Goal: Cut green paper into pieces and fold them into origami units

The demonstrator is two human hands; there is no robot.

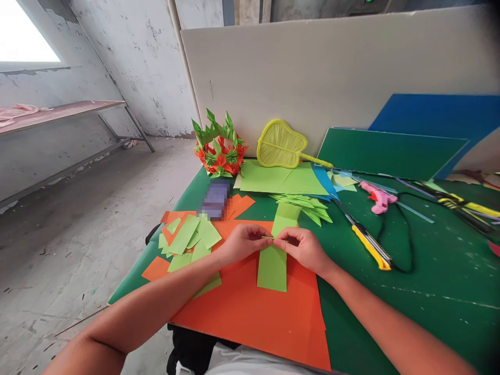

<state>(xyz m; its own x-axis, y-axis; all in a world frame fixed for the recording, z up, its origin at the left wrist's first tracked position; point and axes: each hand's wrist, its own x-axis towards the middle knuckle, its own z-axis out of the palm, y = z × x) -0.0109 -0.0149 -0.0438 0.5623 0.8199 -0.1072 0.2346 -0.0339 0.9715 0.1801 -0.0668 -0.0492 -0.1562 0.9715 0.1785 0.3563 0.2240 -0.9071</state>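
Between the fingertips of my left hand (250,241) and my right hand (300,247) is a small piece of green paper (267,237), seen nearly edge-on. Both hands pinch it, the fingertips almost meeting. Beneath them a long light-green paper strip (272,271) lies on a large orange sheet (250,317). Just behind my right hand sits a pile of folded pointed green paper pieces (312,205). Left of my left hand, loose green paper rectangles (186,235) lie heaped with orange scraps (156,269).
On the green table (441,271) are a yellow utility knife (371,247), a pink glue gun (377,197) with a black cord, and a pixelated purple object (214,200). A folded-paper crown (221,151), a yellow fan (281,145) and green sheets (285,178) stand or lie farther back.
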